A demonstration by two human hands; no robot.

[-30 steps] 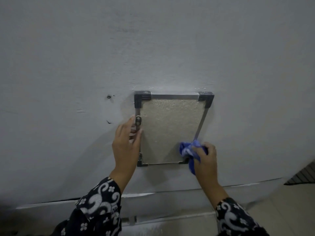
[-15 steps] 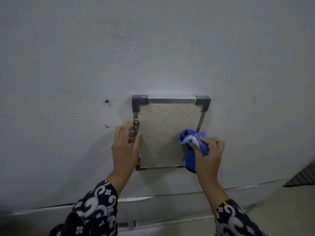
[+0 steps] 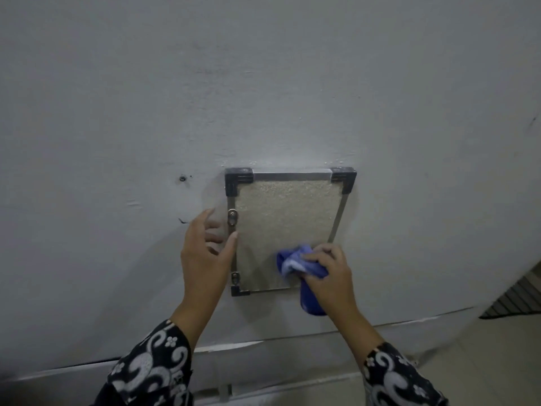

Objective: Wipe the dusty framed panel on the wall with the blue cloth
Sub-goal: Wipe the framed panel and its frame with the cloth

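Note:
A framed panel (image 3: 285, 218) with a beige textured face, metal rails and black corner pieces hangs low on the grey wall. My right hand (image 3: 329, 276) is closed on a bunched blue cloth (image 3: 295, 260), pressing it against the panel's lower right area; a tail of cloth hangs below the frame. My left hand (image 3: 205, 259) rests flat with spread fingers against the frame's left rail, thumb tip touching the rail just under a small metal bracket (image 3: 232, 216). The panel's lower right corner is hidden by the cloth and hand.
A small screw hole (image 3: 182, 178) and a chip mark the wall left of the panel. A pale skirting ledge (image 3: 234, 345) runs along the wall's foot. Tiled floor (image 3: 483, 356) lies at the lower right, with a dark grille (image 3: 515, 297) at the right edge.
My right hand with the cloth went up the right rail, then came back down and leftward onto the panel's lower face. My left hand stayed on the left rail.

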